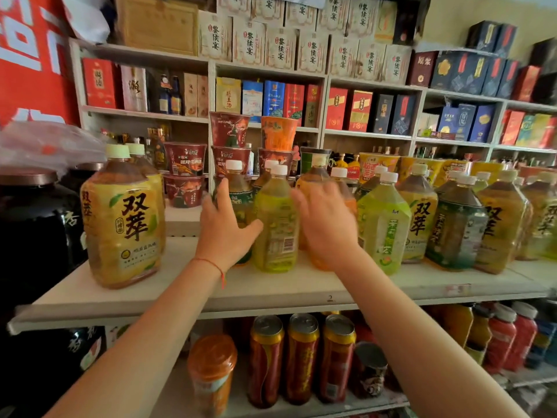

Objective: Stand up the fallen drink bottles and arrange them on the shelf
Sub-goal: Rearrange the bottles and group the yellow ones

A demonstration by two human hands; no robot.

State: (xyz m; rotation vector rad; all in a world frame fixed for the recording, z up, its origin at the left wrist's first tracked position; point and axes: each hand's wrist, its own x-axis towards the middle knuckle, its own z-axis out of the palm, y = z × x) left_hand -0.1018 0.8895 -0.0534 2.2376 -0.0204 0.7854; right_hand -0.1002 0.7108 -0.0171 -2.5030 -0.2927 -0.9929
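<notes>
Several large tea bottles stand upright in a row on the white shelf (271, 289). My left hand (224, 229) wraps a dark-green-labelled bottle (241, 197) in the back row, with the thumb spread towards the yellow-green bottle (275, 224) standing in front. My right hand (327, 226), blurred by motion, lies round the front of an orange bottle (316, 175) just right of the yellow-green one. A big yellow-labelled bottle (123, 218) stands apart at the left. More green and yellow bottles (384, 224) fill the shelf's right side. No bottle in view lies on its side.
Instant noodle cups (185, 173) are stacked behind the bottles. A black jar (33, 224) stands at the far left. Cans (301, 357) and small bottles (506, 336) fill the lower shelf. Boxed liquor lines the wall shelves (265, 70) behind. Bare shelf board shows between the big yellow bottle and my left hand.
</notes>
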